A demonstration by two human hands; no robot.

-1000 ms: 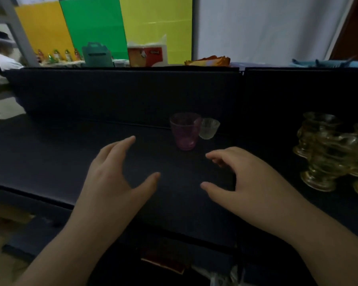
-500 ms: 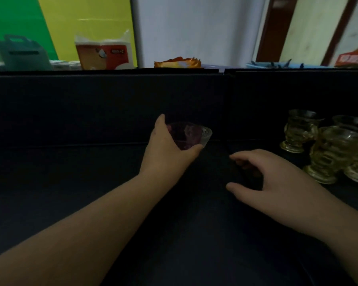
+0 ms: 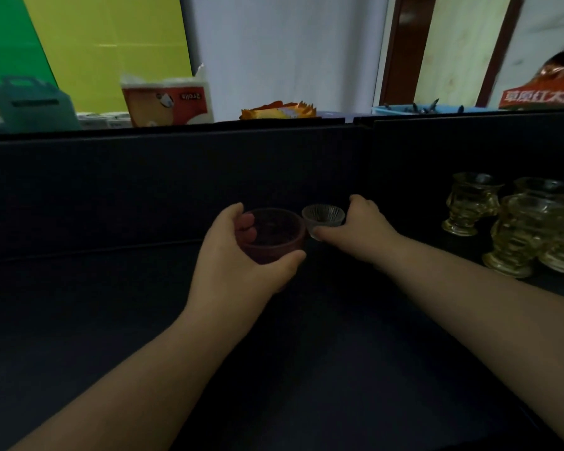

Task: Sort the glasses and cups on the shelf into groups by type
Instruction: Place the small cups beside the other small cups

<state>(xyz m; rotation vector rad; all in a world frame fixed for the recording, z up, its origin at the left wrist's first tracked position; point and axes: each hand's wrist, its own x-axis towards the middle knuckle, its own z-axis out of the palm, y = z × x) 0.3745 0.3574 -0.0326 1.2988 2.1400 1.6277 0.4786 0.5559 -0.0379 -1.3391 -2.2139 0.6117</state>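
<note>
Shelf [image 3: 111, 320]: one dark, flat surface with a dark back wall; every place below is given relative to it.
Amber glasses [image 3: 528, 232]: at least three footed ones clustered at the shelf's right end, packed close together; more may be cut off by the frame edge.
Left hand [image 3: 232, 255]: one, at the middle of the shelf near the back wall, fingers and thumb curled round the pink cup.
Right hand [image 3: 362, 229]: one, just right of the left hand, thumb and fingers pinching the clear cup.
Pink cup [image 3: 274, 242]: one, tinted see-through, at the shelf's middle, held upright; whether it rests on the shelf I cannot tell.
Clear cup [image 3: 323, 218]: one, small and ribbed, touching the pink cup's right side, well apart from the amber glasses.
</note>
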